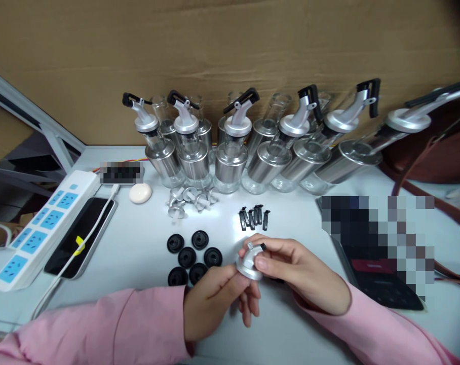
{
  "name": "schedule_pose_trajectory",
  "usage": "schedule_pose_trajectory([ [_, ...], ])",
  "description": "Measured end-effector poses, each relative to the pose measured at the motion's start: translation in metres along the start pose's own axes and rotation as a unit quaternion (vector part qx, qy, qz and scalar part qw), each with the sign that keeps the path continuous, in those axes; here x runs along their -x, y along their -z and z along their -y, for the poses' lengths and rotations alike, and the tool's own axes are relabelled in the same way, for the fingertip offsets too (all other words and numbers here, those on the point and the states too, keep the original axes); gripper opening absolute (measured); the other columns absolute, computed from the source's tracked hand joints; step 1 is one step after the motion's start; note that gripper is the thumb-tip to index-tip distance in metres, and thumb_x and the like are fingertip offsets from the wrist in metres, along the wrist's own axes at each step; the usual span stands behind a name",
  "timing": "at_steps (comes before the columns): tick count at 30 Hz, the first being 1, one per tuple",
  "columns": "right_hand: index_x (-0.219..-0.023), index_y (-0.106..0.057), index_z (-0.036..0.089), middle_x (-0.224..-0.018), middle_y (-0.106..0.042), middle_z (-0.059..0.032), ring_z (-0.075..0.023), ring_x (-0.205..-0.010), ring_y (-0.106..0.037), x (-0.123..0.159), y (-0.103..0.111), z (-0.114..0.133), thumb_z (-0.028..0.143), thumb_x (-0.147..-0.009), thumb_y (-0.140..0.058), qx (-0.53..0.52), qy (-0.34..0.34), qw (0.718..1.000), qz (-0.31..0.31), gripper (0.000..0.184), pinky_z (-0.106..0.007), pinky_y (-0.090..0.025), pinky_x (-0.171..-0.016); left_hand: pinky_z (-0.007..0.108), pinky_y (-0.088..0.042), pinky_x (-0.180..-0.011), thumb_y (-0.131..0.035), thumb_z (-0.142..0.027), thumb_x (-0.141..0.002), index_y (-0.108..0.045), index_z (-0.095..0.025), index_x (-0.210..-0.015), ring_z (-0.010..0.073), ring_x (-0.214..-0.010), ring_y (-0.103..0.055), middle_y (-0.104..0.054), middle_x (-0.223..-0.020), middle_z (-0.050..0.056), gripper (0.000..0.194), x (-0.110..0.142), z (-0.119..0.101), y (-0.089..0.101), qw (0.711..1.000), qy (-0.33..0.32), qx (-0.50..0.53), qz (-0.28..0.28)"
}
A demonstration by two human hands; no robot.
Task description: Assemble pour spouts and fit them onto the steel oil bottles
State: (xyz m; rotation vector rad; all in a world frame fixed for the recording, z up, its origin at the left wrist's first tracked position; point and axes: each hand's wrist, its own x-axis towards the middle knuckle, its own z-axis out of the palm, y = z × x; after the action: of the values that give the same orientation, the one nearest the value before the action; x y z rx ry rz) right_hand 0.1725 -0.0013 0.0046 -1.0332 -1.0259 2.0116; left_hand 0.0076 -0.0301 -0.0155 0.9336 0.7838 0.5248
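Both my hands meet over the white table (pixel 146 238), holding a small silver pourer cap (pixel 248 266) between them. My left hand (pixel 215 299) pinches the cap's lower rim with thumb and fingers. My right hand (pixel 298 276) grips its top, where a small black lever piece (pixel 263 247) sits at the spout. Several black rubber gaskets (pixel 192 256) lie just left of my hands. A cluster of small black levers (pixel 254 217) lies just beyond them. Several silver spouts (pixel 192 198) lie further back.
A row of glass-and-steel oil bottles (pixel 230 152) with pourer tops stands along the cardboard backing. On the left lie a white power strip (pixel 40 228), a phone (pixel 81 235) on a charging cable and a white oval object (pixel 140 193). A dark tablet (pixel 382 276) and brown bag (pixel 435 152) sit on the right.
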Motion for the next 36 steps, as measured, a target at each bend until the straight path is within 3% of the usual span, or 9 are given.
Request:
schedule_pose_trajectory([
  [7, -0.078, -0.072, 0.017, -0.082, -0.058, -0.0032, -0.0121, -0.07, -0.054, 0.003, 0.001, 0.004, 0.037, -0.074, -0.07, -0.003, 0.014, 1.0, -0.002, 0.021, -0.026, -0.043, -0.069, 0.022, -0.038, -0.053, -0.048, -0.061, -0.082, -0.052, -0.013, -0.075, 0.0093, -0.051, -0.049, -0.054, -0.064, 0.003, 0.048, 0.004, -0.001, 0.002, 1.0, -0.015, -0.008, 0.021],
  [11, -0.082, -0.072, 0.018, -0.083, -0.062, -0.0045, -0.0131, -0.069, -0.053, 0.006, 0.004, 0.005, 0.039, -0.074, -0.069, 0.001, 0.02, 1.0, -0.015, 0.023, -0.025, -0.04, -0.064, 0.024, -0.042, -0.063, -0.051, -0.042, -0.087, -0.058, -0.015, -0.079, 0.0125, -0.063, -0.054, -0.062, -0.07, 0.005, 0.029, 0.014, -0.003, 0.001, 0.981, -0.093, -0.161, 0.056],
  [14, -0.08, -0.072, 0.018, -0.084, -0.061, -0.0047, -0.0124, -0.066, -0.049, 0.007, 0.007, 0.004, 0.041, -0.074, -0.069, 0.02, 0.025, 0.999, -0.034, 0.024, -0.025, -0.036, -0.059, 0.028, -0.041, -0.074, -0.046, -0.031, -0.091, -0.06, -0.018, -0.079, 0.0149, -0.071, -0.058, -0.067, -0.074, 0.005, 0.022, 0.021, 0.001, -0.002, 0.918, -0.216, -0.322, 0.082],
  [17, -0.079, -0.071, 0.018, -0.079, -0.061, -0.0037, -0.0113, -0.062, -0.045, 0.007, 0.009, 0.003, 0.043, -0.073, -0.069, 0.033, 0.029, 0.998, -0.049, 0.026, -0.024, -0.033, -0.056, 0.036, -0.029, -0.093, -0.039, -0.018, -0.093, -0.057, -0.023, -0.075, 0.015, -0.076, -0.06, -0.069, -0.073, 0.0, 0.027, 0.023, 0.007, -0.005, 0.798, -0.33, -0.504, -0.002],
  [20, -0.081, -0.071, 0.017, -0.071, -0.06, -0.0025, -0.0102, -0.057, -0.041, 0.007, 0.01, 0.003, 0.044, -0.073, -0.069, 0.031, 0.041, 0.997, -0.062, 0.027, -0.024, -0.03, -0.054, 0.044, -0.01, -0.102, -0.039, -0.006, -0.085, -0.056, -0.022, -0.083, 0.0174, -0.089, -0.058, -0.069, -0.085, 0.001, 0.024, 0.018, 0.008, -0.004, 0.698, -0.365, -0.612, -0.072],
  [22, -0.08, -0.07, 0.017, -0.069, -0.059, -0.0019, -0.0096, -0.056, -0.041, 0.007, 0.01, 0.004, 0.043, -0.073, -0.069, 0.024, 0.048, 0.996, -0.065, 0.027, -0.024, -0.03, -0.053, 0.046, -0.007, -0.102, -0.041, -0.005, -0.078, -0.055, -0.019, -0.082, 0.0202, -0.096, -0.055, -0.067, -0.091, 0.004, 0.02, 0.013, 0.008, -0.002, 0.679, -0.372, -0.624, -0.106],
  [25, -0.078, -0.07, 0.018, -0.069, -0.058, -0.0009, -0.0088, -0.055, -0.04, 0.007, 0.009, 0.005, 0.041, -0.074, -0.069, 0.023, 0.065, 0.995, -0.066, 0.023, -0.024, -0.03, -0.053, 0.048, -0.011, -0.101, -0.042, -0.006, -0.074, -0.054, -0.017, -0.08, 0.0229, -0.098, -0.051, -0.065, -0.093, 0.008, 0.017, 0.009, 0.007, 0.002, 0.665, -0.366, -0.644, -0.095],
  [28, -0.079, -0.071, 0.018, -0.072, -0.058, -0.0012, -0.0088, -0.055, -0.041, 0.008, 0.009, 0.006, 0.039, -0.075, -0.068, 0.026, 0.078, 0.994, -0.071, 0.021, -0.025, -0.031, -0.054, 0.044, -0.017, -0.095, -0.04, -0.004, -0.074, -0.054, -0.016, -0.079, 0.022, -0.094, -0.051, -0.064, -0.093, 0.008, 0.019, 0.008, 0.007, 0.003, 0.643, -0.36, -0.673, -0.062],
  [36, -0.077, -0.07, 0.017, -0.072, -0.06, -0.0025, -0.01, -0.057, -0.044, 0.007, 0.006, 0.009, 0.04, -0.073, -0.069, 0.033, 0.06, 0.994, -0.083, 0.024, -0.025, -0.032, -0.054, 0.047, -0.02, -0.088, -0.037, -0.005, -0.081, -0.054, -0.017, -0.078, 0.022, -0.092, -0.048, -0.062, -0.093, 0.007, 0.021, 0.007, 0.006, 0.003, 0.572, -0.334, -0.744, -0.086],
])
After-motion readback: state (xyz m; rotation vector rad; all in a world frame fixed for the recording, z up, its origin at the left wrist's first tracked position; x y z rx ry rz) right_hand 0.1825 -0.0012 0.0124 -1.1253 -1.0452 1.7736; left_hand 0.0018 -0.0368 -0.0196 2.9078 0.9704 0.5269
